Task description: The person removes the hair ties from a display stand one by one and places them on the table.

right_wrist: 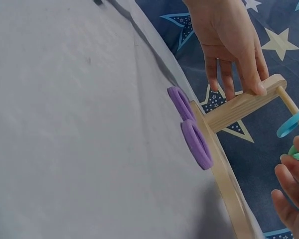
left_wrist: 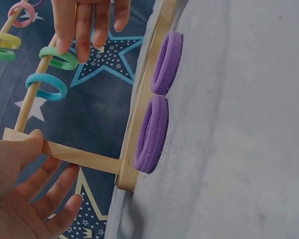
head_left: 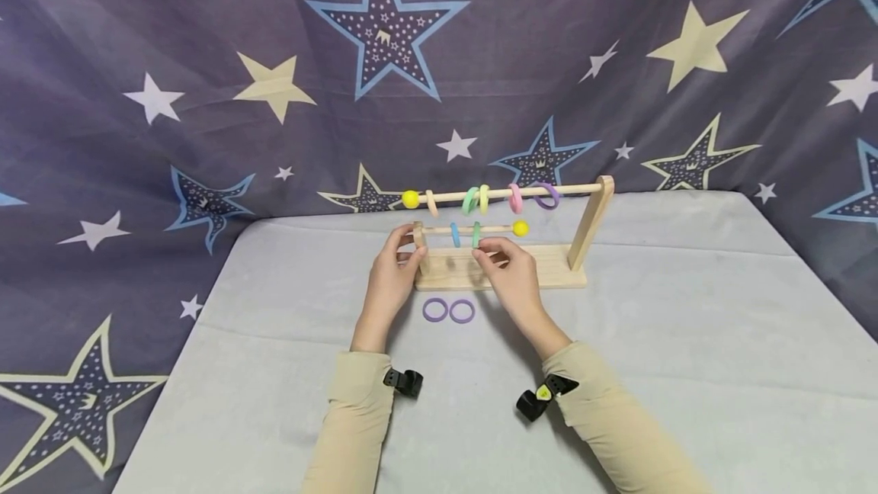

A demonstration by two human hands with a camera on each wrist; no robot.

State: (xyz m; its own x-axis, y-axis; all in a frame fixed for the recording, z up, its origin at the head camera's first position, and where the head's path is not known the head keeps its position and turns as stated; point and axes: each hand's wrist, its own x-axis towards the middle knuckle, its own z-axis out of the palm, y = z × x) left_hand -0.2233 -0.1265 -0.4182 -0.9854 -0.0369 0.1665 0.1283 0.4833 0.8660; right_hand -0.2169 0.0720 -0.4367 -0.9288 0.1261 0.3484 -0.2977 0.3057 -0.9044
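Note:
My left hand (head_left: 392,273) grips the short upright post (left_wrist: 84,157) of a wooden rack, thumb on the near side and fingers beyond. On the rack's lower rod (left_wrist: 26,112) hang a blue hair tie (left_wrist: 46,87) and a green hair tie (head_left: 476,235). With thumb and index finger, my right hand (head_left: 513,278) pinches that green hair tie at its lower part. Two purple hair ties (head_left: 435,309) (left_wrist: 152,134) lie side by side on the cloth in front of the rack's base (head_left: 453,278).
The upper rod (head_left: 583,189) carries orange, green, yellow, pink and purple hair ties (head_left: 546,197). Yellow balls (head_left: 410,200) cap the rod ends. The tall post (head_left: 591,223) stands at right. Behind the grey-covered table (head_left: 274,402) hangs a star-patterned cloth (head_left: 274,6).

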